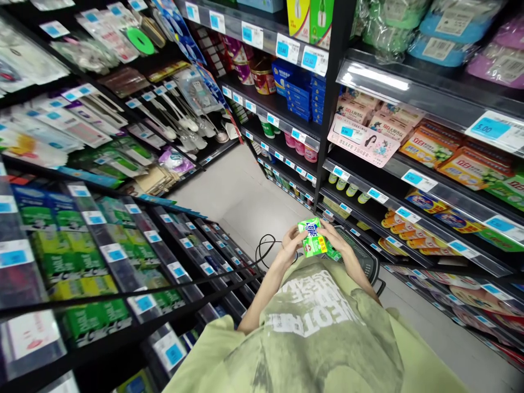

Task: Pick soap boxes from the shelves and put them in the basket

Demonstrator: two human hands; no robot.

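Note:
In front of my chest I hold a green soap pack (pixel 311 246) with a dark blue label and a yellow-orange strip. My left hand (pixel 291 241) grips its left side, thumb across the front. My right hand (pixel 333 237) has its fingers on the upper right edge. Another green packet (pixel 333 253) shows just below my right hand; I cannot tell whether that hand touches it. Behind and below my right forearm is a dark shopping basket (pixel 362 252), partly hidden by my arm and shirt.
On the right, shelves hold orange soap packs (pixel 470 166), pink soap packs (pixel 395 117) and yellow-capped items (pixel 351 189). Toothpaste-like green boxes (pixel 77 273) fill the left shelves. Hanging utensils (pixel 180 117) are at the back left. A pale floor (pixel 241 191) runs between, with a black cable loop (pixel 266 248) near my left hand.

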